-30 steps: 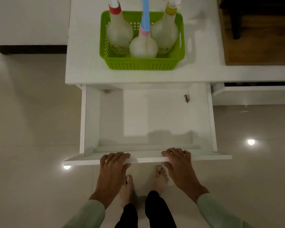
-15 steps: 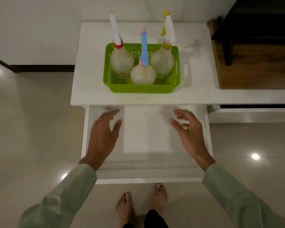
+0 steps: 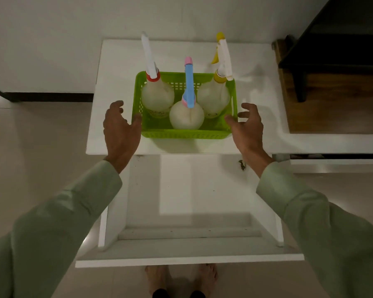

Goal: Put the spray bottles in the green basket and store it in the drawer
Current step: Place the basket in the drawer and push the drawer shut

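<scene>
While the drawer (image 3: pixel 190 211) is standing open, the spread left hand (image 3: pixel 120 127) and right hand (image 3: pixel 247 127) are flanking the basket (image 3: pixel 184 134) near the counter's front edge; top-heavy with bottles (image 3: pixel 186 114), its flexing sides probably need low, even grips.

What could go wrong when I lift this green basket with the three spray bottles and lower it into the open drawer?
The three tall spray bottles stand loose in the shallow green plastic basket, so tilting it could topple them. The left hand and right hand are open at its short sides; an uneven grip may tip it. The long nozzles rise well above the rim, so they might catch the white tabletop when the white drawer closes.
</scene>
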Action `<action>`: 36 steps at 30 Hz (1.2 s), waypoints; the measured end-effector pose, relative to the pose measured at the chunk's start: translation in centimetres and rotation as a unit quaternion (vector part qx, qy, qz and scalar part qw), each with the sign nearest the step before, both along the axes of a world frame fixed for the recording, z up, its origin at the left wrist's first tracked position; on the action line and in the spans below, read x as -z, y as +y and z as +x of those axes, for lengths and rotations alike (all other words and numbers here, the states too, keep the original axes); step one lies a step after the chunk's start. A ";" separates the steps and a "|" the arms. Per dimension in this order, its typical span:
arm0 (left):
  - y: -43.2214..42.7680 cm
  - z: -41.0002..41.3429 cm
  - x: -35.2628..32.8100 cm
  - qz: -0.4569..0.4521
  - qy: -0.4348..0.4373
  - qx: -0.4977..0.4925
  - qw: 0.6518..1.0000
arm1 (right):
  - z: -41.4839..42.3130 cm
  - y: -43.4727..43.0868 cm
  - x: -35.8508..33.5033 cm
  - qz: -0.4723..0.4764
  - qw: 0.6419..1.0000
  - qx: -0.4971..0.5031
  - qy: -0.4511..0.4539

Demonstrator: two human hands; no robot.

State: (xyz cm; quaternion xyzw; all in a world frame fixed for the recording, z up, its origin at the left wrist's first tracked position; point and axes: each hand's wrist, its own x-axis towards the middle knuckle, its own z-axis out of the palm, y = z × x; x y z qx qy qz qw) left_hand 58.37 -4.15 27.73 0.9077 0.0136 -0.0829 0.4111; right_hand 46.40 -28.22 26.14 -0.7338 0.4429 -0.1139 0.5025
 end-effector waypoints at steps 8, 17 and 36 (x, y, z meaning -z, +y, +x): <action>0.2 2.7 0.3 -0.039 0.088 0.052 0.994 | 1.4 0.0 -0.3 0.043 0.998 -0.027 0.033; 2.8 -2.0 -2.3 -0.087 0.057 0.052 0.993 | -3.0 0.5 -3.9 0.044 0.998 -0.042 -0.007; 10.4 -16.7 5.7 -0.007 0.210 0.081 0.974 | -20.7 8.8 4.3 0.126 0.986 -0.047 0.096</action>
